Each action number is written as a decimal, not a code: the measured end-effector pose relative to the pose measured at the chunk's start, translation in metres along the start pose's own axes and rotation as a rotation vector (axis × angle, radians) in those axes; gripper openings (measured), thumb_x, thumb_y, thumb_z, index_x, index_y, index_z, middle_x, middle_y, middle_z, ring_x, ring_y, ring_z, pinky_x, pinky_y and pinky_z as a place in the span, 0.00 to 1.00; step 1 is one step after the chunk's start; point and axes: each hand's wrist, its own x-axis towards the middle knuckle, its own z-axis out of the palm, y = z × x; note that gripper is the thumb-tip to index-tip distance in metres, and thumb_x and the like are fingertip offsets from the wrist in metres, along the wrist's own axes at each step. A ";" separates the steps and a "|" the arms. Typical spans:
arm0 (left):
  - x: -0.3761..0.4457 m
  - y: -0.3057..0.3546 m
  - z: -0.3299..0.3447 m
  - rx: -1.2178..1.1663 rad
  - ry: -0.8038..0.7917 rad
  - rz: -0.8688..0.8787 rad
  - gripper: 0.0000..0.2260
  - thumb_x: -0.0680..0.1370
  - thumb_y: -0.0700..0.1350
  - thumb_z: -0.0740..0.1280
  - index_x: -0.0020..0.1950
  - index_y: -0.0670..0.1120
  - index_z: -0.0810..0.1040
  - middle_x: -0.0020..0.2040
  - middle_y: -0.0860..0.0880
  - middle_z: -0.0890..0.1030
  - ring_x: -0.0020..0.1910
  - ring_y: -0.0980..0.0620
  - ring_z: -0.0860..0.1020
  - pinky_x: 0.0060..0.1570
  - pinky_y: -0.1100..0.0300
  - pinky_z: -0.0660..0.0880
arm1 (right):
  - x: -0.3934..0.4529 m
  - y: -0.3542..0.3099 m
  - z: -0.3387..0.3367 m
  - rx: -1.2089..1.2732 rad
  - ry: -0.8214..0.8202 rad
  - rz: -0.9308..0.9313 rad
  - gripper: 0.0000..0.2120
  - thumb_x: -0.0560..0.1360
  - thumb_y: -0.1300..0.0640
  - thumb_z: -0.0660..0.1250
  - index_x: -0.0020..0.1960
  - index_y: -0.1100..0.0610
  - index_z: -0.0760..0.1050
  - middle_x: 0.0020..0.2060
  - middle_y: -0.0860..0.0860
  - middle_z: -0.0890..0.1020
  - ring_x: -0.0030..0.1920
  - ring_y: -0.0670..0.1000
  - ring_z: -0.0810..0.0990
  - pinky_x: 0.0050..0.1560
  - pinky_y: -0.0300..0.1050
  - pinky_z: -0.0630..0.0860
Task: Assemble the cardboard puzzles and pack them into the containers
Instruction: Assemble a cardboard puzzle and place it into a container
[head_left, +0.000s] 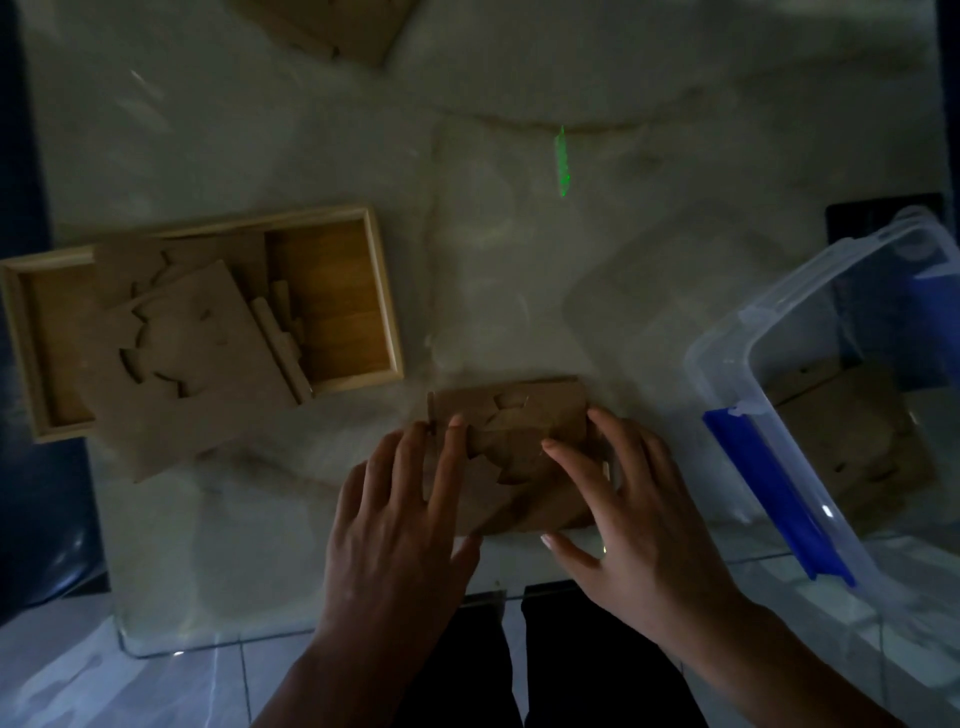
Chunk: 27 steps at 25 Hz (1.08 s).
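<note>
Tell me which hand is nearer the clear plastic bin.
Right. The right hand rests on the cardboard puzzle, on the side toward the clear plastic bin at the table's right. The left hand presses the puzzle's far side, farther from the bin.

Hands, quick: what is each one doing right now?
Left hand: open, straight fingers pressing on the cardboard puzzle.
Right hand: open, fingers spread, resting on the same puzzle.

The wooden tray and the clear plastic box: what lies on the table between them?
In the head view, only the flat cardboard puzzle under both hands lies between wooden tray and clear plastic box.
</note>
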 end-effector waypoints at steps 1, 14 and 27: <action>-0.001 0.000 0.000 0.006 0.006 0.008 0.49 0.63 0.59 0.79 0.77 0.42 0.63 0.68 0.36 0.74 0.66 0.36 0.73 0.59 0.42 0.75 | 0.001 0.000 0.000 -0.002 0.002 -0.003 0.39 0.67 0.39 0.73 0.74 0.48 0.66 0.74 0.58 0.64 0.72 0.61 0.66 0.64 0.58 0.75; -0.001 0.002 -0.002 0.066 -0.012 0.027 0.47 0.64 0.58 0.79 0.76 0.40 0.65 0.67 0.34 0.74 0.64 0.36 0.75 0.54 0.44 0.77 | 0.003 0.000 -0.007 -0.041 -0.008 0.009 0.38 0.67 0.38 0.73 0.73 0.47 0.66 0.73 0.57 0.66 0.71 0.62 0.67 0.63 0.60 0.76; 0.004 -0.006 -0.005 0.117 0.001 0.107 0.45 0.65 0.60 0.78 0.74 0.40 0.68 0.62 0.36 0.76 0.54 0.39 0.78 0.46 0.45 0.79 | 0.007 -0.008 -0.018 -0.089 -0.041 0.025 0.38 0.62 0.45 0.81 0.69 0.48 0.72 0.69 0.59 0.73 0.65 0.64 0.72 0.55 0.62 0.80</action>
